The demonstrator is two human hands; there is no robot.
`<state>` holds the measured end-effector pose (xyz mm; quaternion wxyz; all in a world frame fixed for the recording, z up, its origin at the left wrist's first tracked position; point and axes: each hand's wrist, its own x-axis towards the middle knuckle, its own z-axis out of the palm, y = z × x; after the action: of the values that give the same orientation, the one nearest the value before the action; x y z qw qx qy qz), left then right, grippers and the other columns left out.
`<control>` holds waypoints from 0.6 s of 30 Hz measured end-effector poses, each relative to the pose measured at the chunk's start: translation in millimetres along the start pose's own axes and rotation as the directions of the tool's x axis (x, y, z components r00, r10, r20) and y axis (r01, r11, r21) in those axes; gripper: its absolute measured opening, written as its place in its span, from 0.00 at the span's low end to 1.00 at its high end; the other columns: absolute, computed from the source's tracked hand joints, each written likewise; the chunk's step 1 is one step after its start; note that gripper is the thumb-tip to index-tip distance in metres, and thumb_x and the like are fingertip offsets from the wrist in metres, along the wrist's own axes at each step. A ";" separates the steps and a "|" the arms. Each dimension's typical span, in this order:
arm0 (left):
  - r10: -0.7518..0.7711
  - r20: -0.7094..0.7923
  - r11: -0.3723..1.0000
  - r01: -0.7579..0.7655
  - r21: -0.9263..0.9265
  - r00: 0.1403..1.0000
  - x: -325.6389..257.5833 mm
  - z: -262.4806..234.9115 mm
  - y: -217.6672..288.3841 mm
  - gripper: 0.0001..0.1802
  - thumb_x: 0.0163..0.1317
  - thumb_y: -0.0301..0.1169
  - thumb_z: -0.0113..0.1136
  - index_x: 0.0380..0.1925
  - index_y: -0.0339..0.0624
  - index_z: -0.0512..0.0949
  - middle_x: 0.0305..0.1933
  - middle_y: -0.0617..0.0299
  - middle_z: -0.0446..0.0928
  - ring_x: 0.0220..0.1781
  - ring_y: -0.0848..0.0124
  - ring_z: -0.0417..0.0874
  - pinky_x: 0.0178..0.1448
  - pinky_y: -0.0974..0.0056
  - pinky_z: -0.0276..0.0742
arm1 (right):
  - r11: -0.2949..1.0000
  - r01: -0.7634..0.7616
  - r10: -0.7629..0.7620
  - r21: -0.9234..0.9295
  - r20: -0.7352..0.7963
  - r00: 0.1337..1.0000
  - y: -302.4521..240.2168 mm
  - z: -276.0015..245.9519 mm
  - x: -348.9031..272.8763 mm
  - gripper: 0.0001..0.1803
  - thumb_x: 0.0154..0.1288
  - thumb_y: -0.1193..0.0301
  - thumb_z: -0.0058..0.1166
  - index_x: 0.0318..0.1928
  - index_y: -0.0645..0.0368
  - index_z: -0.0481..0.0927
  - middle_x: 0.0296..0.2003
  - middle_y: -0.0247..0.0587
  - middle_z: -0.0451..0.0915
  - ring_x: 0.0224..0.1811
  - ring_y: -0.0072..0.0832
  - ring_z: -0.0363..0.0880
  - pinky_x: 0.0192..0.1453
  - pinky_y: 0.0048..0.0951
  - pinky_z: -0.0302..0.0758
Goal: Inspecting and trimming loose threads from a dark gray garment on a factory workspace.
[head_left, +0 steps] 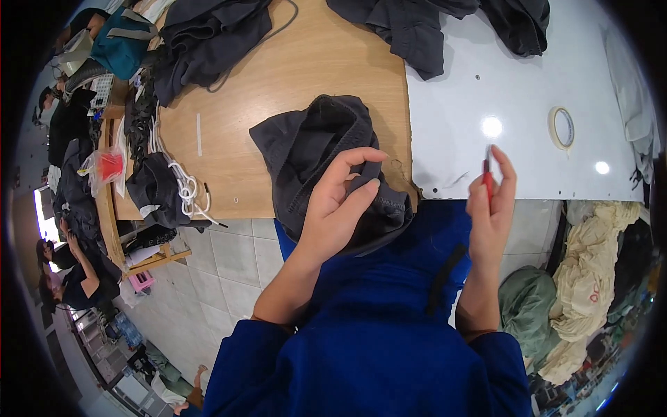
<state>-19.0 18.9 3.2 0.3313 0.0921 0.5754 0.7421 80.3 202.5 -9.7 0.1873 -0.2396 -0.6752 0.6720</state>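
While the left hand (340, 208) pinches the crumpled dark grey fabric garment (326, 156) at the wooden surface (292, 69) edge, the right hand (490, 208), at 3 o'clock, grips a slim red tool (488, 179); probably best to hold the seam taut.

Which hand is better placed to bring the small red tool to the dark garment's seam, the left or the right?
Probably the right. The right hand already pinches the red tool beside the dark garment. The left hand is busy gripping the garment's edge on the wooden table.
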 end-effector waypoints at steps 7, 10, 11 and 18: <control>-0.031 -0.020 0.996 0.029 -0.090 0.999 2.4 -2.7 -1.1 0.18 0.62 0.18 0.43 0.53 0.37 0.66 0.48 0.65 0.69 0.45 0.83 0.70 0.49 0.77 0.66 | 0.994 0.004 -0.030 0.110 0.233 0.972 -0.5 17.6 -15.7 0.21 0.59 0.75 0.51 0.54 0.62 0.69 0.26 0.25 0.64 0.25 0.12 0.57 0.31 0.12 0.56; -0.069 -0.100 0.974 0.045 -0.221 0.993 4.5 -3.2 2.0 0.18 0.62 0.19 0.42 0.53 0.37 0.65 0.51 0.64 0.69 0.48 0.82 0.71 0.51 0.75 0.68 | 0.988 -0.038 -0.009 0.149 0.306 0.952 -2.7 19.2 -14.0 0.25 0.53 0.78 0.58 0.53 0.62 0.70 0.29 0.28 0.71 0.27 0.11 0.63 0.31 0.11 0.60; -0.096 -0.113 0.968 0.066 -0.244 0.989 3.7 -4.3 2.3 0.19 0.61 0.19 0.42 0.54 0.38 0.64 0.53 0.62 0.68 0.48 0.80 0.72 0.52 0.73 0.69 | 0.999 -0.011 -0.007 0.049 0.345 0.939 -6.4 25.3 -13.4 0.25 0.52 0.79 0.60 0.52 0.62 0.71 0.32 0.31 0.74 0.30 0.12 0.66 0.32 0.12 0.63; -0.185 -0.037 0.901 0.155 -0.405 0.982 4.1 -9.9 -1.8 0.21 0.61 0.19 0.41 0.56 0.40 0.63 0.45 0.63 0.72 0.43 0.80 0.75 0.50 0.73 0.70 | 0.989 0.095 -0.067 -0.113 0.231 0.971 0.8 40.7 -14.7 0.08 0.54 0.80 0.59 0.37 0.65 0.80 0.25 0.32 0.78 0.27 0.13 0.71 0.32 0.13 0.68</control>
<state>-26.6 13.7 -2.7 0.3849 -0.0559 0.4292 0.8151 69.0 160.8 -10.6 0.1214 -0.1446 -0.7414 0.6439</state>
